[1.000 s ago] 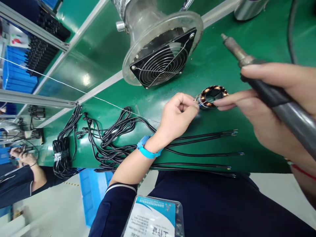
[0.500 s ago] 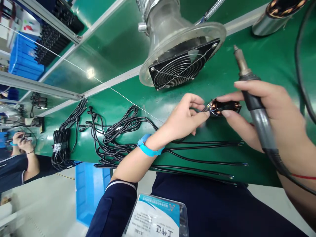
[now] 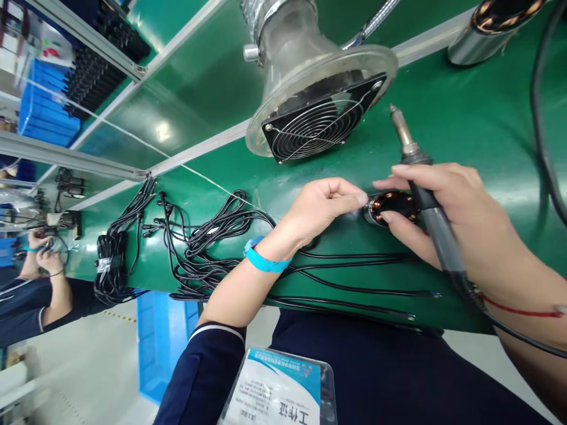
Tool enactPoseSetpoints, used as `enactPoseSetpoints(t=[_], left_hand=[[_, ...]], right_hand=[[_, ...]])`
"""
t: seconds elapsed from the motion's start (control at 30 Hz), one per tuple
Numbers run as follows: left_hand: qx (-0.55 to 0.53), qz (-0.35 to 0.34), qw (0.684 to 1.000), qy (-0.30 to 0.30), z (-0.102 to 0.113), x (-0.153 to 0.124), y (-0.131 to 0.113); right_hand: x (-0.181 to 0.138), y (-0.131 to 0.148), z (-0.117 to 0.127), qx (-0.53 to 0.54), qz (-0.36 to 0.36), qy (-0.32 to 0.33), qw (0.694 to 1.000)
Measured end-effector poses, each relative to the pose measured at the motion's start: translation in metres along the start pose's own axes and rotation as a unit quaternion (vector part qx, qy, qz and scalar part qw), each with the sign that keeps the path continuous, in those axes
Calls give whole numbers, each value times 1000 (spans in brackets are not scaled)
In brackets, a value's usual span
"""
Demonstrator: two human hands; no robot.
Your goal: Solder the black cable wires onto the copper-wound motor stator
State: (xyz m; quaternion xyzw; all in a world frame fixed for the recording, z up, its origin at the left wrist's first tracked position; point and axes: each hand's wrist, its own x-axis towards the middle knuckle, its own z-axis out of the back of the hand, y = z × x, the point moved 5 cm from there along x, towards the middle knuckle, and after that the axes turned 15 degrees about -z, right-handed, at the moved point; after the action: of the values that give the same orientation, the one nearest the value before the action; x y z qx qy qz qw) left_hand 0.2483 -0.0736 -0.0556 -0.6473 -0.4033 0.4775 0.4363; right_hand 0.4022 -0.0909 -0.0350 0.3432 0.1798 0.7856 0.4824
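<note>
My left hand [image 3: 325, 206] pinches wire at the motor stator [image 3: 392, 206] on the table [image 3: 478, 136]; my right hand [image 3: 460, 218], gripping the soldering iron [image 3: 420, 189], steadies it, tip raised, joint seemingly not yet soldered.

Bright overhead light; glare patch on the green counter [image 3: 162, 131] at ten o'clock (edges bend strongly), centre sharp.

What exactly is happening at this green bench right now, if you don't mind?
A person holds a small copper-wound coil between both hands on the green bench. The left hand pinches at its edge; the right hand steadies it while gripping a soldering iron, tip pointing away. Black cables lie alongside, below a fan hood.
</note>
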Motion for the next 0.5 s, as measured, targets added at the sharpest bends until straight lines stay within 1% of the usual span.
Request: enactPoseSetpoints(t=[0.07, 0.13, 0.2, 0.27, 0.4, 0.5], left_hand=[[0, -17, 1000, 1, -2, 0, 0], [10, -21, 1000, 15, -1, -1, -1], [30, -8, 999, 35, 1, -2, -3], [45, 9, 998, 48, 3, -3, -4], [43, -3, 998, 42, 1, -3, -1], [24, -1, 999, 43, -6, -4, 3]], right_hand=[[1, -1, 1, -2, -4, -3, 1000], [1, -1, 1, -10, -1, -3, 1000], [2, 0, 0, -12, 6, -4, 1000], [2, 0, -1, -11, -5, 2, 1000], [0, -2, -3, -6, -33, 10, 999], [-2, -1, -3, -11, -13, 0, 1000]])
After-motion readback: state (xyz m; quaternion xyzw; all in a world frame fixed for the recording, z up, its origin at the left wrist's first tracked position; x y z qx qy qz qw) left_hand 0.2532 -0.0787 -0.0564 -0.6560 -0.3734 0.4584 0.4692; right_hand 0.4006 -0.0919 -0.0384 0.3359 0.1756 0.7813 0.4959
